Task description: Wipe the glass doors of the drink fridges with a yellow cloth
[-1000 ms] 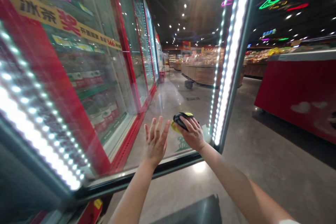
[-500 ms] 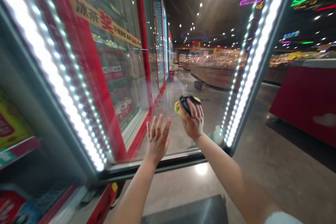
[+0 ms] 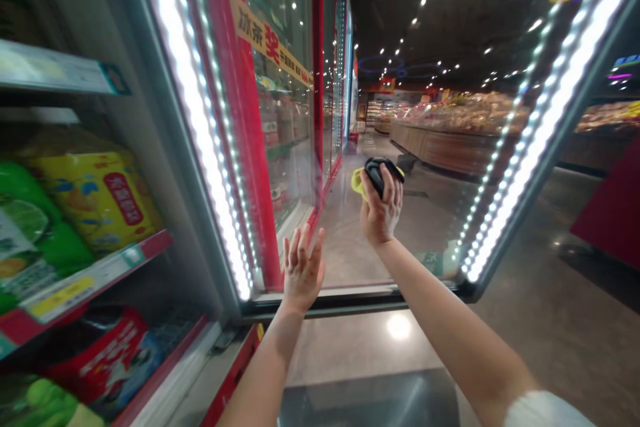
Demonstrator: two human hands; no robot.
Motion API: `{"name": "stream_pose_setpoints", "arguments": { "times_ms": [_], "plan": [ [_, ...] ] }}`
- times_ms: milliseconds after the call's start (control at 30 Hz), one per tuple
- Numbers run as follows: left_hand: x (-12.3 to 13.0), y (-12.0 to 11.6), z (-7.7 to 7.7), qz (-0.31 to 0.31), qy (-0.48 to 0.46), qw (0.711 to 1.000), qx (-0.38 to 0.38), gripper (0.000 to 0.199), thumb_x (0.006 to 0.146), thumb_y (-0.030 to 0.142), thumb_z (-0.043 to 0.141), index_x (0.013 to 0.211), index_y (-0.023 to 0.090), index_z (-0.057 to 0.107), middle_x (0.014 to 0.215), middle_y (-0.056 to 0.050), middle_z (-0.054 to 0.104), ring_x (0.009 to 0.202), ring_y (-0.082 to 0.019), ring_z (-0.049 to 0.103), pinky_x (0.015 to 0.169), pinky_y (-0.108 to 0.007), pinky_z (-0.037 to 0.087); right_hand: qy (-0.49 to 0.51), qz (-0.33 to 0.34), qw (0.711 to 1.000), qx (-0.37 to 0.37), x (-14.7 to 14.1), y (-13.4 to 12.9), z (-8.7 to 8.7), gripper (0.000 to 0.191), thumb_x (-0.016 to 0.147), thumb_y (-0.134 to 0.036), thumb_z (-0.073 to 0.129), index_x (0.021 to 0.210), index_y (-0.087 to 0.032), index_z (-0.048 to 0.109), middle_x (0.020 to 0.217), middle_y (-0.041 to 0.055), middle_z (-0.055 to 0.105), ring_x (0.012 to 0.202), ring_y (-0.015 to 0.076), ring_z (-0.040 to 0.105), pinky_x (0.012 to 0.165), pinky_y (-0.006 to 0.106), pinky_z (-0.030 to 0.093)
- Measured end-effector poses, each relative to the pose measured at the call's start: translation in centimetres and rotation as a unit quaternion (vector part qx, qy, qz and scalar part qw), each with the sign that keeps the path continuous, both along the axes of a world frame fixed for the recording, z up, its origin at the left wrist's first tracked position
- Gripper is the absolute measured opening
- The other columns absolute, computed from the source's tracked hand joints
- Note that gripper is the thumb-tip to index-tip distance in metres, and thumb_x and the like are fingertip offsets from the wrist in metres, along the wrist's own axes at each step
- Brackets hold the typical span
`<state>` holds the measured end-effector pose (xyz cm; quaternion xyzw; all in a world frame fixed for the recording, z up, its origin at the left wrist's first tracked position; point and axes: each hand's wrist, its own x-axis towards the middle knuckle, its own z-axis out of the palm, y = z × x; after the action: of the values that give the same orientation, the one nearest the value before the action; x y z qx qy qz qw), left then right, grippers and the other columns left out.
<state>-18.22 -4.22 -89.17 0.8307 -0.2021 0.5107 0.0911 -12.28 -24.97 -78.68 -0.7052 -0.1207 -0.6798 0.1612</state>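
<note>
An open cooler door with a clear glass pane (image 3: 345, 240) stands in front of me, bright light strips running up both sides. My right hand (image 3: 384, 210) grips a bunched black-and-yellow cleaning cloth (image 3: 376, 172) up by the middle of the pane; the cloth seems to lie on the glass. Lower and to the left, my left hand (image 3: 303, 270) has its fingers stretched out and holds nothing. Its palm faces the pane just above the black bottom frame (image 3: 350, 305); whether it touches the glass I cannot tell.
On the left, cooler shelves (image 3: 90, 287) hold several bottles, among them a yellow-labelled bottle (image 3: 100, 193). Beyond the glass, a red-framed cooler (image 3: 265, 200) flanks an aisle with a wooden produce stand (image 3: 440, 147). A dark red panel (image 3: 613, 207) stands at right.
The view has swung left, so more of the shelves shows. My right hand with the cloth has moved a little higher on the pane. My left hand remains spread near the bottom frame.
</note>
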Motion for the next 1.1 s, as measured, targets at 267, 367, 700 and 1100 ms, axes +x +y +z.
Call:
{"name": "stream_pose_setpoints", "arguments": {
  "times_ms": [267, 367, 700, 1100],
  "plan": [
    [-0.7, 2.9, -1.8, 0.041, 0.027, 0.999, -0.024, 0.095, 0.088, 0.016, 0.068, 0.166, 0.027, 0.016, 0.171, -0.015, 0.024, 0.157, -0.036, 0.028, 0.128, -0.058, 0.027, 0.039, 0.068, 0.95, -0.302, -2.2, 2.5, -10.5, 0.052, 0.097, -0.015, 0.054, 0.142, -0.041, 0.062, 0.142, 0.0019, 0.064, 0.131, 0.0222, 0.056, 0.121, 0.043, 0.039],
    [-1.2, 4.2, -1.9, 0.052, 0.043, 0.997, -0.03, 0.095, 0.087, 0.019, 0.071, 0.166, 0.026, 0.019, 0.172, -0.016, 0.021, 0.157, -0.038, 0.027, 0.127, -0.059, 0.028, 0.053, 0.101, 0.938, -0.327, -1.8, 0.9, -10.9, 0.056, 0.096, -0.01, 0.054, 0.141, -0.043, 0.062, 0.141, -0.0001, 0.065, 0.127, 0.0198, 0.059, 0.12, 0.041, 0.041],
    [-1.5, 8.0, -2.6, 0.08, 0.026, 0.994, -0.063, 0.075, 0.091, 0.01, 0.059, 0.16, 0.024, 0.035, 0.164, -0.017, 0.037, 0.151, -0.035, 0.038, 0.121, -0.055, 0.039, 0.045, 0.107, 0.984, -0.134, 0.9, 11.6, -5.9, 0.058, 0.096, -0.018, 0.062, 0.15, -0.04, 0.053, 0.158, 0.006, 0.05, 0.146, 0.0314, 0.044, 0.125, 0.057, 0.033],
    [-2.3, 11.2, -1.3, 0.068, -0.004, 0.993, -0.094, 0.038, 0.096, 0.006, 0.044, 0.122, 0.02, 0.068, 0.134, -0.015, 0.064, 0.128, -0.027, 0.058, 0.109, -0.047, 0.048, 0.078, 0.109, 0.979, -0.151, -0.6, 15.3, -4.7, 0.058, 0.098, -0.019, 0.06, 0.151, -0.039, 0.051, 0.16, 0.0049, 0.049, 0.144, 0.0291, 0.046, 0.126, 0.054, 0.031]
  ]
}}
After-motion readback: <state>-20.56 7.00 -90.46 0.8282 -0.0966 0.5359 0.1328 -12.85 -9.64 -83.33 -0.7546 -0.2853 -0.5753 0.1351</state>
